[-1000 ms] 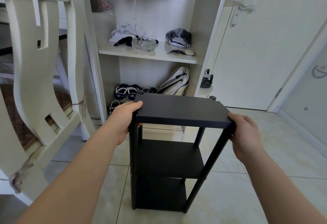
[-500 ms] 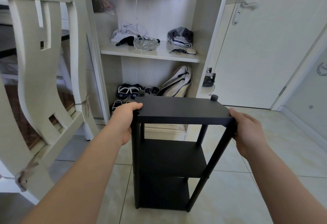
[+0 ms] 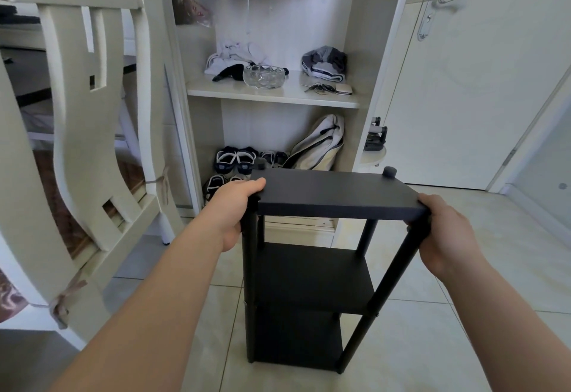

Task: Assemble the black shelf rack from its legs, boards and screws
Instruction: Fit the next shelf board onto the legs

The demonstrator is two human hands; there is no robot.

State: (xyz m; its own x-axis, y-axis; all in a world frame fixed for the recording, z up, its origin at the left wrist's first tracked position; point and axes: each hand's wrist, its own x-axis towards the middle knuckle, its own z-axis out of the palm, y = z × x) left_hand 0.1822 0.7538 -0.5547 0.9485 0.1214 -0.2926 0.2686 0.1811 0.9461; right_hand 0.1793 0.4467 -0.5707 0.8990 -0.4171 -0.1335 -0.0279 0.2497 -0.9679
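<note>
The black shelf rack (image 3: 312,271) is standing upright on the tiled floor (image 3: 432,345), taking up the lower centre of the frame. Its three boards are sitting one above another between four round legs. The top board (image 3: 333,190) is lying flat at the middle of the frame, with a round cap (image 3: 390,172) poking up at its far right corner and another (image 3: 260,162) at its far left corner. The near left leg (image 3: 248,283) and the near right leg (image 3: 389,283) are running down to the floor at the bottom of the frame.

The person's left hand (image 3: 230,206) is gripping the near left corner of the top board, fingers curled over its edge and palm lying against the top of the leg. The right hand (image 3: 445,230) is gripping the near right corner, wrapping round the board's end where the leg meets it. Both bare forearms are reaching in from the bottom corners.

Just behind the rack, an open white wardrobe (image 3: 364,51) is filling the upper centre. A cut-glass bowl (image 3: 263,76) is sitting on its shelf among bundled clothes, and below, pairs of shoes (image 3: 236,159) and a pale bag (image 3: 318,144) are resting on its bottom. A white wooden chair (image 3: 83,144) is looming at the left of the frame. A white door (image 3: 479,97) with a metal handle (image 3: 445,2) is occupying the upper right.
</note>
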